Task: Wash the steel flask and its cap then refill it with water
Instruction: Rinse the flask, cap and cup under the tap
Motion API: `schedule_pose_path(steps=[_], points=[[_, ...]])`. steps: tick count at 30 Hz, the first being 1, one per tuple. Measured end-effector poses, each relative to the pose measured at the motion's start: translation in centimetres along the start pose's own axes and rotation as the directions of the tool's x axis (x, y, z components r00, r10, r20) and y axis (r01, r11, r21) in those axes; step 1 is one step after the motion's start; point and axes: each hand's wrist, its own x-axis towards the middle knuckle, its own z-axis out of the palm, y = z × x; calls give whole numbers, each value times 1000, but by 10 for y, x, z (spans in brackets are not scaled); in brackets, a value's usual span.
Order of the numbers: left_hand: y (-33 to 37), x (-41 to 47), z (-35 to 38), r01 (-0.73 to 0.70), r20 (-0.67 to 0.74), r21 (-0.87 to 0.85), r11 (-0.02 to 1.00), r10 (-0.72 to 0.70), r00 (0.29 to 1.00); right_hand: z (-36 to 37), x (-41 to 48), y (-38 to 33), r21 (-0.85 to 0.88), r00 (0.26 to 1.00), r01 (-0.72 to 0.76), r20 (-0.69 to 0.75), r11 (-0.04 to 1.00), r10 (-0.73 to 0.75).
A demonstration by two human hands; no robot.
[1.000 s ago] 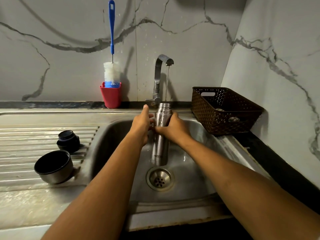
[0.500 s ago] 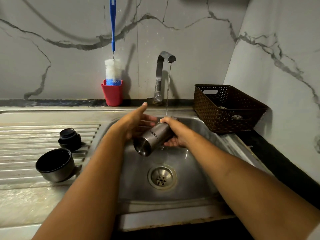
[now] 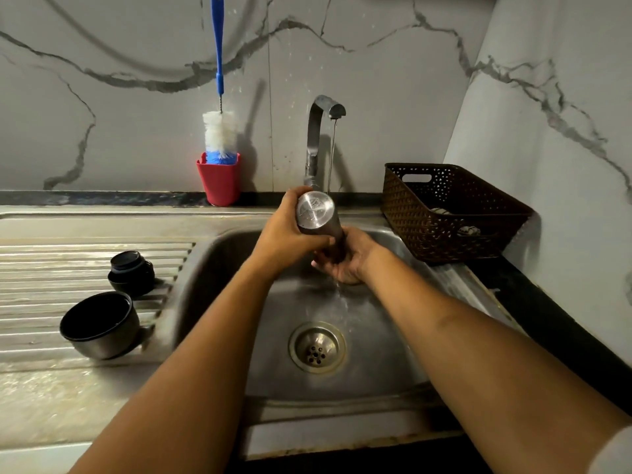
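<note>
The steel flask I hold is brushed silver. My bottle brush has a blue handle and white bristles; its holder is red. The basket is dark brown with a perforated weave pattern. The wall is pale grey marble with dark veins. The cap is black inside and steel-grey outside.

A home kitchen, at the washing-up spot: a steel sink with a round drain and a ribbed draining board on its left, and a tap running at the back edge. A bottle brush stands in a red cup on the back ledge, a brown basket sits at the sink's right back corner, and marble-patterned walls meet behind
</note>
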Motion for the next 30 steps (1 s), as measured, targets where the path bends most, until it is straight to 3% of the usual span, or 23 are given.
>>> schedule_pose_path(steps=[3, 5, 7, 9, 13, 16, 19, 23, 27, 30], points=[[0, 8, 8, 6, -137, -7, 1000, -7, 991, -1, 4, 3, -276, 989, 118, -53, 954, -138], [1, 17, 10, 58, -207, -70, 996, -71, 976, 0, 12, 4, -489, 931, 275, -78, 828, -356], [5, 24, 13, 118, -229, -161, 980, -154, 961, -1, 25, 4, -562, 830, 462, 1, 686, -558], [12, 32, 22, 203, -193, -294, 934, -266, 944, 3, 20, 5, -543, 772, 569, 94, 618, -629], [16, 48, 41, 329, -114, -526, 784, -449, 886, 12, 12, 2, -456, 751, 627, 138, 632, -646], [9, 51, 51, 306, -188, -456, 836, -426, 885, 15, 10, 2, -417, 780, 598, 105, 685, -616], [-2, 44, 61, 192, -241, -299, 935, -268, 933, 18, 8, 3, -323, 793, 585, 36, 744, -609], [-12, 40, 67, 206, -226, -272, 940, -270, 936, 23, 15, 3, -263, 792, 586, -13, 766, -610], [-11, 52, 58, 368, -166, -410, 834, -466, 869, 18, 10, -3, -306, 834, 542, 82, 783, -545], [-5, 63, 42, 513, 26, -506, 693, -582, 812, 14, 1, -6, -231, 889, 456, 169, 859, -426]])
